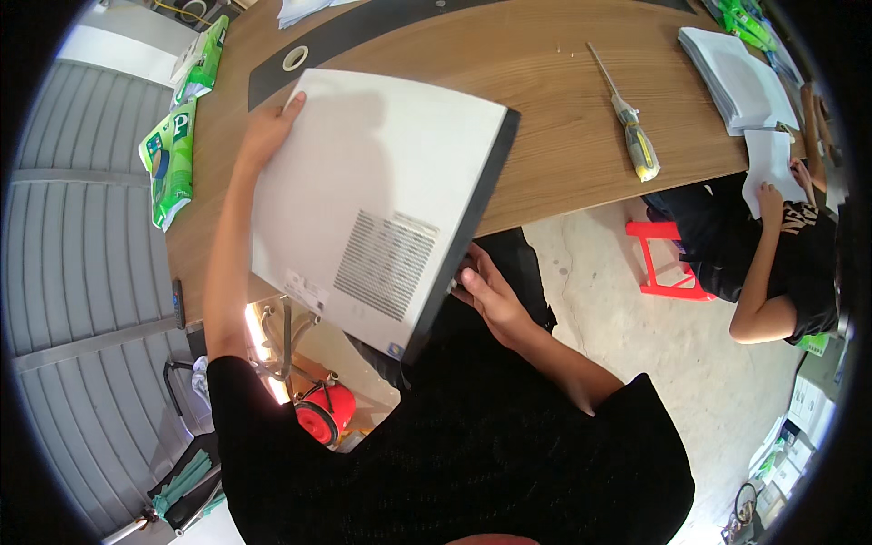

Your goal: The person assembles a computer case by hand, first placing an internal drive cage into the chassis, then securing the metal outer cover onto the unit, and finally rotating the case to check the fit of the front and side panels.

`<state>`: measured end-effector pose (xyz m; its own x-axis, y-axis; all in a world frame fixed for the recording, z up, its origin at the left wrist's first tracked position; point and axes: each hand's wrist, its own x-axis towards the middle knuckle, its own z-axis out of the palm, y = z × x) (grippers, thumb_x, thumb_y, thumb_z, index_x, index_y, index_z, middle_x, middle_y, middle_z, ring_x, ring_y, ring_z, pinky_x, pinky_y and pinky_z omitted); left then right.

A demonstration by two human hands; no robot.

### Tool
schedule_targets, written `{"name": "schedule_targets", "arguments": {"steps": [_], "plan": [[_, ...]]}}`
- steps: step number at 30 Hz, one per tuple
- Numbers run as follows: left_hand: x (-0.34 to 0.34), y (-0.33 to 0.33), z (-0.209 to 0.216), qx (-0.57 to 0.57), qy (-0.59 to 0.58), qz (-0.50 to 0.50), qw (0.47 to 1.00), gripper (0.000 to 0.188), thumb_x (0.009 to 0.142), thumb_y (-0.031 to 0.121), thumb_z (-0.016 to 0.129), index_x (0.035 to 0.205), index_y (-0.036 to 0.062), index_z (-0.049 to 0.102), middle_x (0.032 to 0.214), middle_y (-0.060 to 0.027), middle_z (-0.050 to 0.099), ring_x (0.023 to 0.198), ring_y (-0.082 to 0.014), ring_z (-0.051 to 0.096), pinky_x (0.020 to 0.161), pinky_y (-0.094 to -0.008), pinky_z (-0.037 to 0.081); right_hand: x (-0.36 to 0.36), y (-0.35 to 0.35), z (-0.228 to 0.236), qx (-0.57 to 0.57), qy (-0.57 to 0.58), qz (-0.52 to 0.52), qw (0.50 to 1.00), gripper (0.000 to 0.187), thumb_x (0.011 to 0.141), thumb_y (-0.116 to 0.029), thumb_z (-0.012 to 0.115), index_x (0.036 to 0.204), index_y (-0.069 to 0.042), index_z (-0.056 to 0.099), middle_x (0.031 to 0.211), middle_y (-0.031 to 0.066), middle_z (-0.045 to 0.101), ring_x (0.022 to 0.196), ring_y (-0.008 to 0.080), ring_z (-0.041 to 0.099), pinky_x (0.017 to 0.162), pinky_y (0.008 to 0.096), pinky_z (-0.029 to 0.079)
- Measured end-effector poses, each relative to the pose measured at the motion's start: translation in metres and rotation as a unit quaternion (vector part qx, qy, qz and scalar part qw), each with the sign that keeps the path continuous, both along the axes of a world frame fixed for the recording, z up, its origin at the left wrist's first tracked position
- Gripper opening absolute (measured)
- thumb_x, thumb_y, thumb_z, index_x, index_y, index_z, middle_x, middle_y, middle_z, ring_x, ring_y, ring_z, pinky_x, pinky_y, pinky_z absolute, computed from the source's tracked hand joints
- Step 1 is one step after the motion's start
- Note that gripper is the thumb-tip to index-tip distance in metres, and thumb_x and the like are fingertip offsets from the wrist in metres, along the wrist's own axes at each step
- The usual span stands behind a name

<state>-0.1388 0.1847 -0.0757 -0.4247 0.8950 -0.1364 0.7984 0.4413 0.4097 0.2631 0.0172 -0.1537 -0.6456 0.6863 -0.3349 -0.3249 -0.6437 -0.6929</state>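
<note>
A computer case (pixel 363 154) with a pale side panel, a vent grille and a black front edge is held tilted over the near edge of the table. My left hand (pixel 272 132) grips its far left edge, thumb on the panel. At the black edge, nearer my body, my right hand (pixel 490 295) has its fingers curled against the case; the fingertips are partly hidden. The underside of the case is out of sight.
On the wooden table (pixel 545 109) lie a yellow-grey screwdriver (pixel 633 136), a tape roll (pixel 295 58) and paper stacks (pixel 736 82). Green packets (pixel 173 163) line the left edge. At right, another person (pixel 772 245) handles paper near a red stool (pixel 668 263).
</note>
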Motion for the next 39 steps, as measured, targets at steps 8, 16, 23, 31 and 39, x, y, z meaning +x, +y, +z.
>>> {"name": "schedule_targets", "arguments": {"steps": [8,16,23,31,39], "plan": [[0.064,-0.018,0.012,0.033,-0.085,0.0,0.996,0.069,0.086,0.059,0.059,0.099,-0.0079,0.069,0.089,-0.0157,0.07,0.079,-0.0237,0.066,0.073,-0.034,0.051,0.014,-0.011,-0.005,0.007,0.018,-0.142,0.99,0.078,0.089,-0.039,0.064,0.14,0.005,0.024,0.133,0.0174,0.044,0.123,0.0234,0.045,0.103,0.0367,0.037],[0.063,-0.034,0.03,0.129,-0.166,0.044,0.977,0.066,0.087,0.053,0.062,0.101,-0.0115,0.067,0.1,-0.0183,0.069,0.09,-0.0221,0.065,0.079,-0.0319,0.05,0.026,-0.008,0.033,0.178,-0.133,-0.127,0.967,0.09,0.083,-0.041,0.069,0.138,0.013,0.022,0.136,0.0258,0.042,0.131,0.0311,0.039,0.11,0.0387,0.028],[0.053,-0.059,0.108,0.284,-0.43,0.112,0.85,0.064,0.093,0.053,0.052,0.119,-0.0053,0.059,0.112,-0.0129,0.065,0.1,-0.0191,0.063,0.089,-0.0304,0.048,0.03,0.028,0.085,0.438,-0.226,-0.126,0.861,0.1,0.068,-0.038,0.08,0.135,0.012,0.023,0.124,0.0315,0.05,0.117,0.0409,0.053,0.1,0.0408,0.041],[0.03,-0.079,0.122,0.439,-0.549,0.033,0.71,0.061,0.1,0.051,0.037,0.138,0.0039,0.041,0.137,-0.0108,0.051,0.124,-0.0199,0.051,0.103,-0.0345,0.04,0.035,0.084,0.101,0.602,-0.306,-0.064,0.735,0.112,0.054,-0.038,0.086,0.136,0.005,0.024,0.115,0.0283,0.055,0.103,0.0452,0.058,0.087,0.0459,0.047],[0.031,-0.065,0.134,0.464,-0.561,0.002,0.685,0.067,0.101,0.052,0.032,0.142,-0.0007,0.033,0.146,-0.0142,0.041,0.135,-0.025,0.038,0.112,-0.0393,0.028,0.023,0.083,0.087,0.596,-0.254,-0.064,0.759,0.116,0.057,-0.042,0.088,0.141,0.002,0.02,0.123,0.0264,0.052,0.113,0.0431,0.053,0.094,0.0461,0.044]]}}
